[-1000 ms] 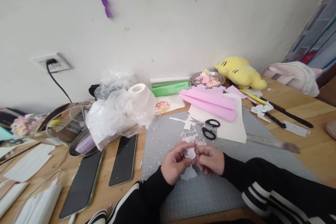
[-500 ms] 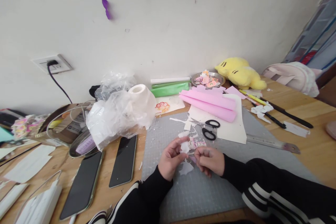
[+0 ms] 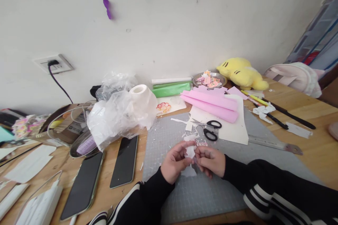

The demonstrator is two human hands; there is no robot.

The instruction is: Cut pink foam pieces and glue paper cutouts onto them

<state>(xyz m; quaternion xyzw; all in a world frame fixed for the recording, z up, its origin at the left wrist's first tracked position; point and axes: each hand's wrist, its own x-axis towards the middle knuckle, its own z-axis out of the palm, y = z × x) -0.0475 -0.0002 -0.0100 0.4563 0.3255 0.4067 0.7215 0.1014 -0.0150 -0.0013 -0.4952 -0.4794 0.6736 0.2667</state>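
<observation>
Sleeves of black cloth with white stripes (image 3: 149, 197) are closest to us, over a flat grey mat with a faint grid (image 3: 206, 198). Just below our fingers, a loose pale scrap of thin paper (image 3: 189, 171) shows against the mat. Next come our hands. Our left hand (image 3: 174, 163) is partly closed, with thumb and fingers pinching a small white piece of torn-edged paper (image 3: 189, 152). Our right hand (image 3: 211, 161) is curled nearly closed, with its fingertips at the right side of that piece; we cannot tell if they grip it. So the piece is between our hands, right at the fingertips. We think it is very light, soft and bendy, and it could rip easily. It seems best to hold it gently by its edges.

Past our hands we see metal scissors with black loop handles (image 3: 207, 124), then a long pink roll (image 3: 211, 104) partly on a creamy white paper sheet (image 3: 239, 132). Farther back sit a round shiny metal dish (image 3: 222, 78) and a plump yellow plush toy (image 3: 241, 74).
</observation>
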